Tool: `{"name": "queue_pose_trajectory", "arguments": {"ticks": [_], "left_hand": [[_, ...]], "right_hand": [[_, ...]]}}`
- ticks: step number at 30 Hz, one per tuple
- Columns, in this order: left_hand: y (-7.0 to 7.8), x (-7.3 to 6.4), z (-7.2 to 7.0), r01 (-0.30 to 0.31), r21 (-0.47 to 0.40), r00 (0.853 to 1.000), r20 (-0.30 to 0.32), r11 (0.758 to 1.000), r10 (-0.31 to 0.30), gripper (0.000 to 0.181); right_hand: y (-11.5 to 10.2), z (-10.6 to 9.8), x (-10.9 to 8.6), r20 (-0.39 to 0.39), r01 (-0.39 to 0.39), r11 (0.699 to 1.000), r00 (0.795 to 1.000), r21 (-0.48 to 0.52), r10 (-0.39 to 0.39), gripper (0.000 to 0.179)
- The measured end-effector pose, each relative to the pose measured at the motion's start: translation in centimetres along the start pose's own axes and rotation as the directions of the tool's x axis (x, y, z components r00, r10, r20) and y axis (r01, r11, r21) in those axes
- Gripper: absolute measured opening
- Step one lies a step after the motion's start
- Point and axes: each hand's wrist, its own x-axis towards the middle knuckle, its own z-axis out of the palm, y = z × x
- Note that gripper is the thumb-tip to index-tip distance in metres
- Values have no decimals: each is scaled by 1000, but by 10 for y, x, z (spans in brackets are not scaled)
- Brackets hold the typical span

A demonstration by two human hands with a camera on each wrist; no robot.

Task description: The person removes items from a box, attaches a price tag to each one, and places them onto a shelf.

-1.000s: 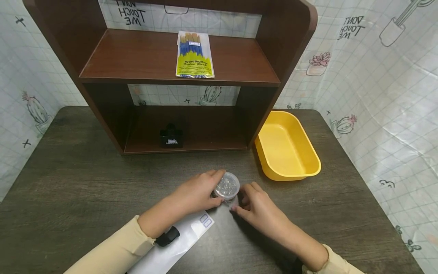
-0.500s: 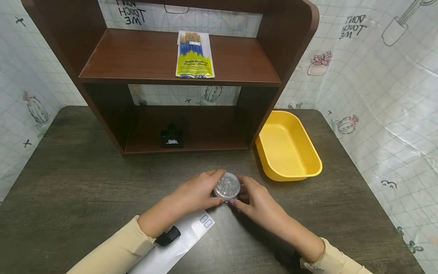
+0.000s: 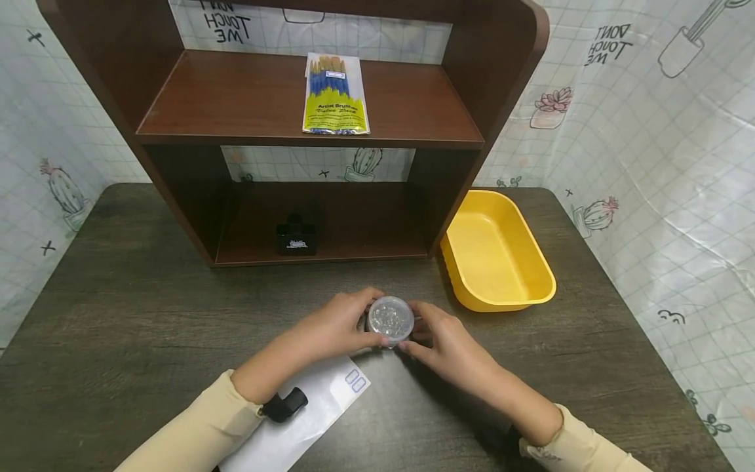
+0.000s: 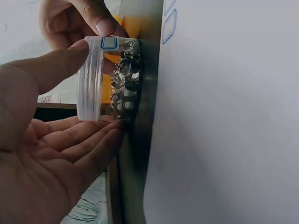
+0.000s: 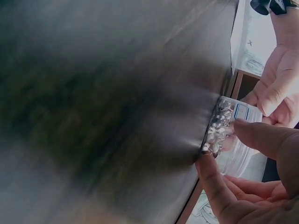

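Note:
A round clear plastic jar (image 3: 390, 320) with a lid stands on the dark table between both hands. Silver metal pieces that look like thumbtacks (image 4: 125, 84) fill its lower part, and a small blue-edged label (image 4: 110, 43) is on its side. My left hand (image 3: 330, 330) holds the jar from the left, thumb at the lid's near edge and fingers along the far side, its palm apart from the jar. From the right, my right hand (image 3: 451, 344) grips it, thumb beside the label and a fingertip low at the base in the right wrist view.
A white paper sheet (image 3: 318, 410) lies under the left forearm. Behind stands a brown shelf unit (image 3: 354, 262) with a pack of artist brushes (image 3: 335, 108) above and a small black item (image 3: 296, 239) below. A yellow basin (image 3: 495, 262) sits at the right.
My right hand has closed in on the jar and now touches its side. My left hand has drawn back slightly left, leaving a gap between palm and jar. The jar has stayed about where it was.

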Motion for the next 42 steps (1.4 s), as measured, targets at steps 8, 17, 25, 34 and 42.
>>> {"name": "queue_pose_trajectory", "arguments": {"ticks": [8,17,25,34,42], "left_hand": [[-9,5,-4,-6,-125,994,-106,992,-7,63],[-16,17,-35,-9,-236,976,-213,972,-43,59],[-21,36,-52,-25,-341,952,-294,940,-82,59],[-33,59,-46,-63,-414,923,-371,908,-105,57],[-42,78,-48,-2,-475,923,-340,880,-182,59]], "right_hand": [[2,-5,12,-43,60,998,997,-35,-61,57],[-7,-17,44,-165,112,992,981,56,-101,56],[-12,-25,74,-239,75,985,970,154,-37,47],[-5,-27,100,-295,63,982,955,177,-8,40],[2,-24,124,-309,12,975,949,221,58,37]]}}
